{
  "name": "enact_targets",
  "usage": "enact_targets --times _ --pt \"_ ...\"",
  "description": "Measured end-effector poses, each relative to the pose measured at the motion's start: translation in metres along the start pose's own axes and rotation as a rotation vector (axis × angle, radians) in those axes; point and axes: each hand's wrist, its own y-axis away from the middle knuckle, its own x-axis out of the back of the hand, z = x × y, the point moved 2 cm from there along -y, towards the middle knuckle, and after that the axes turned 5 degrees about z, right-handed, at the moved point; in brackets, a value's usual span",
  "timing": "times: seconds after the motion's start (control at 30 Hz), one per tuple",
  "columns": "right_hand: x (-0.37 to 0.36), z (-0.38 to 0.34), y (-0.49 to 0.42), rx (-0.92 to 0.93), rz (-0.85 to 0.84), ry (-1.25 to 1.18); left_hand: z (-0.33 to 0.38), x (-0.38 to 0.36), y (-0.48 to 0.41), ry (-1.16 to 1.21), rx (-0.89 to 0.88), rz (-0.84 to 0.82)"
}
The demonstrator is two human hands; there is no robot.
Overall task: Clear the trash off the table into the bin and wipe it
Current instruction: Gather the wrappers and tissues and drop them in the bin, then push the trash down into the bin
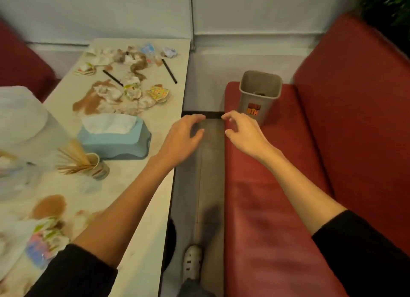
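Note:
The pale table [155, 110] on the left carries crumpled tissues [111, 95], squashed paper cups [158, 92], two black straws [169, 71] and brown spills [88, 101]. A grey bin [259, 95] stands upright on the red bench seat [266, 208] to the right, across a gap. My left hand [184, 137] hovers past the table's right edge, fingers spread, holding nothing. Over the bench's near edge, my right hand [241, 135] is also open and empty, just in front of the bin and apart from it.
A blue tissue box [117, 139] and a paper cup of wooden sticks [93, 166] stand on the table's near half. Plastic bags and wrappers [42, 241] with another brown spill [48, 205] lie at near left. My shoe [193, 261] is on the floor between table and bench.

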Motion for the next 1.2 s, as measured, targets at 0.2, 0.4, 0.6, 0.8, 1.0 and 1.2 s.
enact_targets --times 0.2,0.4,0.6,0.8,1.0,1.2 --pt "-0.077 -0.057 0.057 0.078 -0.216 -0.104 -0.061 0.069 0.108 -0.087 0.195 0.086" --pt "-0.152 -0.11 0.081 0.11 -0.409 -0.152 -0.119 0.112 0.189 -0.203 0.358 0.066" --pt "-0.219 -0.166 0.104 0.156 -0.525 -0.16 -0.157 0.15 0.243 -0.223 0.477 0.045" --pt "-0.271 -0.22 0.128 0.114 -0.572 -0.172 -0.194 0.194 0.26 -0.219 0.461 0.028" --pt "-0.315 -0.27 0.149 0.074 -0.55 -0.166 -0.238 0.228 0.269 -0.205 0.438 -0.07" --pt "-0.337 -0.302 0.158 0.01 -0.386 0.04 -0.264 0.25 0.274 -0.149 0.418 -0.122"
